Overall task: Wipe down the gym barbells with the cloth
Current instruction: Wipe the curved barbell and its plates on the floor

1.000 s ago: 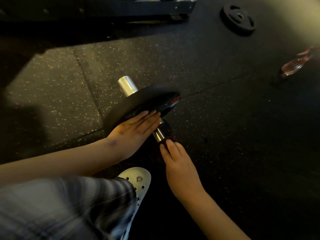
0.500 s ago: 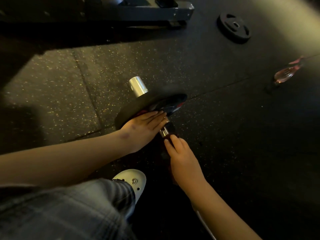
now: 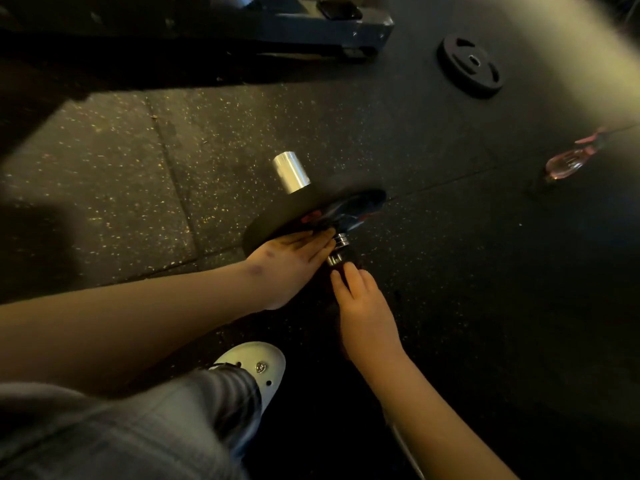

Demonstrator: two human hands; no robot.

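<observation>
Progress looks early: your left hand lies flat against the plate, your right hand grips the barbell shaft (cloth too dark to discern), wiping mostly ahead.

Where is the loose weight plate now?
Head view, upper right: the loose weight plate lies flat on the rubber floor, right of the grey machine base, beyond the barbell.

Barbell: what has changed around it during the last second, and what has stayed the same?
Nothing was taken hold of or let go; only the view shifted a little. The left hand still lies flat against the weight plate, and the right hand still grips the bar just below it. The loose plate lies where it was.
</observation>
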